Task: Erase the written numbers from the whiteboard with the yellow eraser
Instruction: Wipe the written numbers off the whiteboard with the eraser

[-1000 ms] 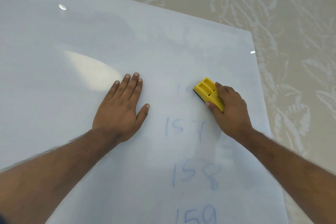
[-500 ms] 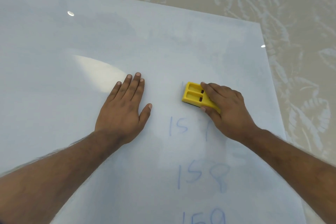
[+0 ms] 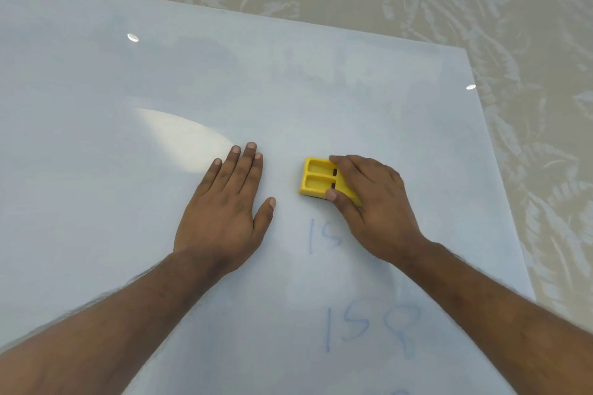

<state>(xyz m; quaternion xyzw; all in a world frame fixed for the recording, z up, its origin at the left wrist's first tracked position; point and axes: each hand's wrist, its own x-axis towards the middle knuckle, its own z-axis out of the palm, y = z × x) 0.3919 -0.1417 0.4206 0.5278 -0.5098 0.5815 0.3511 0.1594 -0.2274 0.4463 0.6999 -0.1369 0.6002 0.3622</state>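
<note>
A large whiteboard [image 3: 160, 80] lies flat and fills most of the view. My right hand [image 3: 372, 205] grips the yellow eraser [image 3: 317, 179] and presses it on the board, right of centre. Just below the eraser stand the faint blue digits "15" [image 3: 324, 236]; my right hand hides whatever follows them. Further down is a blue "158" [image 3: 372, 327]. The top of another number peeks in at the bottom edge. My left hand [image 3: 227, 205] rests flat on the board, fingers spread, a little left of the eraser.
The whiteboard rests on a beige cloth with a pale leaf pattern [image 3: 529, 58], visible beyond the far and right edges. A bright glare patch [image 3: 183, 141] lies on the board beyond my left hand.
My right hand has slid the eraser leftward over the top number, and those digits no longer show. My left hand has stayed put. The view has shifted slightly.
</note>
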